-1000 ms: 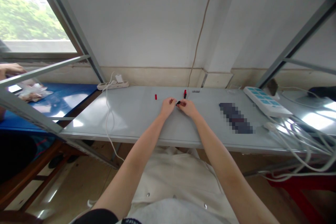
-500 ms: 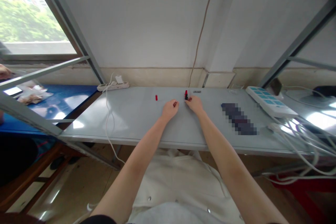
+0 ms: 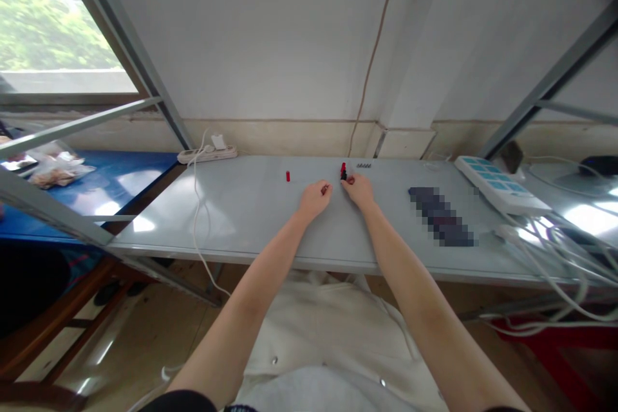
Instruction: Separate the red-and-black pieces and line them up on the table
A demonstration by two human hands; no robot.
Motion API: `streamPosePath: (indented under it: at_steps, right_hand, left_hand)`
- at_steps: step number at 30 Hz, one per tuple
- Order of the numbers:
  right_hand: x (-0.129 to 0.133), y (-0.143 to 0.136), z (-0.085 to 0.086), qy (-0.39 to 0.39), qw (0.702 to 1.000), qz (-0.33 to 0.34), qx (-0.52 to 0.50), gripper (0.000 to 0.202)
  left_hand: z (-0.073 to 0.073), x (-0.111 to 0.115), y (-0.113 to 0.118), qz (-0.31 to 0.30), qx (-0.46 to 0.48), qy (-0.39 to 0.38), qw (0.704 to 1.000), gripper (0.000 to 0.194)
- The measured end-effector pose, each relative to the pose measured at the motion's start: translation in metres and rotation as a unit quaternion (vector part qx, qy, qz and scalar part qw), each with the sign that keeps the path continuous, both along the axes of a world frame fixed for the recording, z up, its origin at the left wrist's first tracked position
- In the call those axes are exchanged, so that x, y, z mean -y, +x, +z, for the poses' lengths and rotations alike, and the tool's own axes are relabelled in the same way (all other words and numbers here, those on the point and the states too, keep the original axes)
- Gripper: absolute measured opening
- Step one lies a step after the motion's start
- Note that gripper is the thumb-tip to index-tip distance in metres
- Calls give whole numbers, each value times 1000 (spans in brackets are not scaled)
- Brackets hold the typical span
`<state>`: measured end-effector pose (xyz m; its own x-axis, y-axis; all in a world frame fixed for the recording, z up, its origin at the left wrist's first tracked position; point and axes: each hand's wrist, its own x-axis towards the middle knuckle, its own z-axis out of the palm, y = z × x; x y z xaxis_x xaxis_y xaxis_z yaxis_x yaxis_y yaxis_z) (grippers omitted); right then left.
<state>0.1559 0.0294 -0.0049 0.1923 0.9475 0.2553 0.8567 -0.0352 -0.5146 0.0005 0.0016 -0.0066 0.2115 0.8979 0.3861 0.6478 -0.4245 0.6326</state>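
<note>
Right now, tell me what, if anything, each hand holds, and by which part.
It cannot be told: the right hand is at the small black piece, its grip unclear; the left hand is curled, any contents hidden.

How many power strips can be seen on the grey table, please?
2: a narrow power strip at the back left and a wide power strip at the right. The cables there may hide another.

cylinder [image 3: 288, 176]: red | clustered pieces [image 3: 344, 175]: red, black | desk [image 3: 251, 212]: grey | power strip [image 3: 519, 203]: white (blue-panelled)
</note>
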Motion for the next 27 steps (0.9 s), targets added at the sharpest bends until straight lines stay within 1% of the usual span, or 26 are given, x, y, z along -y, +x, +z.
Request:
streamPosePath:
  at_steps: [4,10,18,23,27]
  right_hand:
    - [1,1,-2,-4,1000,1,0,18]
    - [1,5,-5,-9,1000,13,-25,15]
    - [2,6,-4,-15,999,11,-29,13]
    - [1,8,1,-33,999,5,-14,14]
    - [-2,11,4,-42,999,20,20,15]
  left_hand:
    - [0,0,0,3,-4,-5,1000,23]
    - [0,1,1,-2,-12,-5,1000,23]
    - [-1,0,1,-10,-11,4,1000,24]
    - [-1,1,1,-12,-12,0,1000,24]
    - [1,2,1,-11,-15,-5,1000,24]
